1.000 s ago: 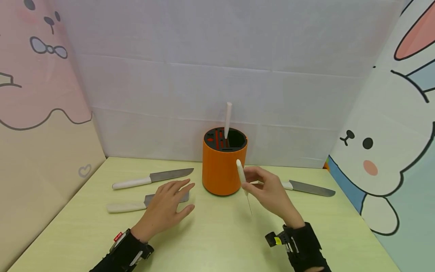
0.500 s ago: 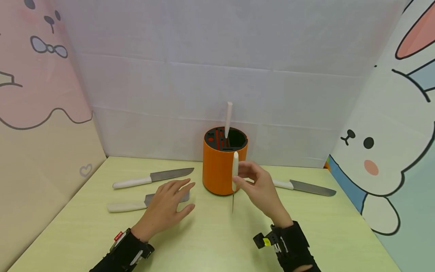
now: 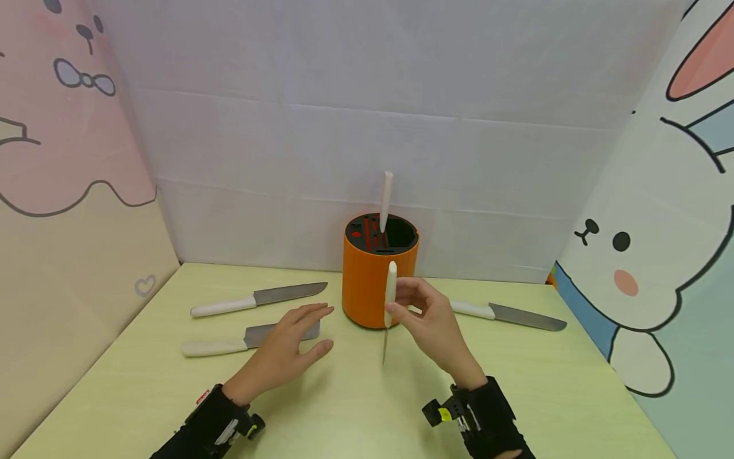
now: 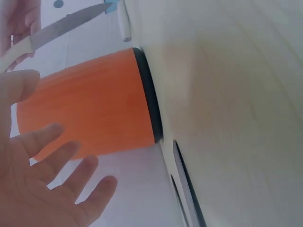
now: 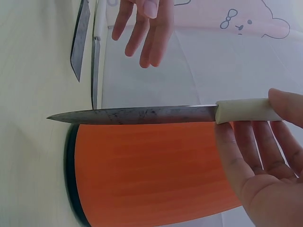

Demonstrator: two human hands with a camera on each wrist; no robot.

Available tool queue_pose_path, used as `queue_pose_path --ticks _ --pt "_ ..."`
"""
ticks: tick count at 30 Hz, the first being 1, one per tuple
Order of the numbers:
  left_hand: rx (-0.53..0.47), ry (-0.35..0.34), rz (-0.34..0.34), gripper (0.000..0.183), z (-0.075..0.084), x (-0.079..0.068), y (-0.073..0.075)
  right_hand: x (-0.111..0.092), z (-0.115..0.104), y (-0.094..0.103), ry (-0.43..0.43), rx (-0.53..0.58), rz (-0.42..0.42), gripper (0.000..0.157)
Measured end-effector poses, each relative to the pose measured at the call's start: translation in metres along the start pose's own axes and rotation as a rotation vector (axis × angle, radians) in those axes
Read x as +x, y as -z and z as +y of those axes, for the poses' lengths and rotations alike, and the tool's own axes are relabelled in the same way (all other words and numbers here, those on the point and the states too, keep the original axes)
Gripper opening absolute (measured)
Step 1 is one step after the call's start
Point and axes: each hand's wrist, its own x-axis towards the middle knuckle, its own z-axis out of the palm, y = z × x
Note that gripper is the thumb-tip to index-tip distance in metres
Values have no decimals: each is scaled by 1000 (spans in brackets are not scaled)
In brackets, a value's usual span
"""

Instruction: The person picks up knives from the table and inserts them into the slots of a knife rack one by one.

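My right hand (image 3: 427, 322) pinches a knife (image 3: 390, 296) by its white handle, thumb on one side and fingers on the other. The knife hangs upright in front of the orange knife block, its pointed blade (image 5: 137, 115) down, as the right wrist view shows. My left hand (image 3: 287, 347) hovers with fingers spread over a cleaver (image 3: 215, 347), hiding part of its blade. The orange knife block (image 3: 367, 287) has a black slotted top, and a white-handled knife (image 3: 387, 201) stands in it. In the left wrist view, the left fingers (image 4: 71, 184) hold nothing.
Another knife (image 3: 223, 308) lies behind the cleaver, blade pointing right. To the right of the block lies a knife (image 3: 524, 317), part of its handle hidden behind my right hand. A white sheet (image 3: 367, 140) hangs along the back edge of the pale table (image 3: 344, 408).
The right hand has moved left with the knife, which has gone from tilted to nearly upright and ended slightly lower. The left hand has barely shifted.
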Motion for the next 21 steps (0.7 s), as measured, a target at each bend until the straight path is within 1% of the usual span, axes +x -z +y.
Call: queue_pose_path --ticks 2,5,7,10,12,16,18,21 --pt "-93 46 -26 55 2 0 1 0 -1 -1 -5 0 1 31" --pt "-270 125 -48 52 5 1 2 1 -1 -2 -6 1 2 31" --pt "-390 168 -44 50 10 2 3 1 -1 -2 -5 3 0 31" --pt "-495 202 -32 47 20 5 6 2 -1 -3 -5 3 -3 31" --pt "-530 205 -24 46 31 8 10 2 -1 -3 -8 6 -5 31" --pt "-558 211 -23 45 49 15 17 1 -1 -2 -13 3 -1 31" --pt "-557 198 -23 45 51 21 16 1 -2 -2 -18 2 7 31" --pt "-543 169 -16 47 48 31 10 0 -2 -1 -22 0 16 31"
